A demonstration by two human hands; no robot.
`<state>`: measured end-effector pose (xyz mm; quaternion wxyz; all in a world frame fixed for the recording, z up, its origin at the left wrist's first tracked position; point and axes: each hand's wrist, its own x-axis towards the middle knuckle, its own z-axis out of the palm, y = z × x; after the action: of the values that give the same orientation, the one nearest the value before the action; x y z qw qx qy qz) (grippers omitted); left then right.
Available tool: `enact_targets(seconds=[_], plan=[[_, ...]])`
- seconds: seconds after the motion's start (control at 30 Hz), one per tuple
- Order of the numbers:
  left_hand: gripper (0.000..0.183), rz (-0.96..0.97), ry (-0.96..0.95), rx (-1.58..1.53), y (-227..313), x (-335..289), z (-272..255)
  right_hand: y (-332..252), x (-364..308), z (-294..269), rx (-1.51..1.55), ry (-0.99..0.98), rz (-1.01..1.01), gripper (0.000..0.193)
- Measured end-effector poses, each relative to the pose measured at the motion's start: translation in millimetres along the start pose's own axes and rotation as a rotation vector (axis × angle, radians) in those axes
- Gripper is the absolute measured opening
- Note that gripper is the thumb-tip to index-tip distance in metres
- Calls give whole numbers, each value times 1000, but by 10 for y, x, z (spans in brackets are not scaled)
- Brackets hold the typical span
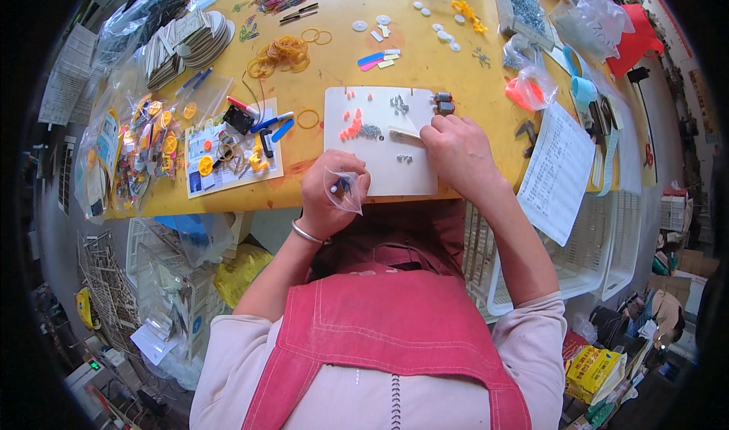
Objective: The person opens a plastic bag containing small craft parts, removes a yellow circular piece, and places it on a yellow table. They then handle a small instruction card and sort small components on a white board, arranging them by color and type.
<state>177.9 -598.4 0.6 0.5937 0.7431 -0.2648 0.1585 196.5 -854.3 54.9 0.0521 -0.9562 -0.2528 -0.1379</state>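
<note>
My left hand [317, 195] is closed around a small clear plastic bag [346, 192], its mouth spread; something dark and a white-tipped piece show inside. My right hand [459, 153] pinches a flat pale stick [406, 133] over a white board [421, 176] at the table's near edge. On the board lie small orange pieces [351, 126], a heap of small grey screws [370, 131], another grey group [399, 105] farther back and a few grey bits [405, 158] nearer me. A small dark motor-like part [443, 103] sits at the board's far right corner.
Left of the board are a printed card [199, 138] with parts, a large bag of kits [140, 153] and rubber bands [281, 54]. A paper sheet [558, 164] hangs over the right edge. Farther back are white discs [359, 26] and a box of screws [524, 9].
</note>
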Motion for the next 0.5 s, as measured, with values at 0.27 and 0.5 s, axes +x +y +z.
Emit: enact_targets(seconds=[0.27, 0.5], plan=[[16, -3, 2, -25, 14, 8, 7, -7, -9, -13, 8, 11, -11, 4], [16, 9, 0, -23, -3, 3, 11, -42, -50, -55, 18, -39, -37, 4]])
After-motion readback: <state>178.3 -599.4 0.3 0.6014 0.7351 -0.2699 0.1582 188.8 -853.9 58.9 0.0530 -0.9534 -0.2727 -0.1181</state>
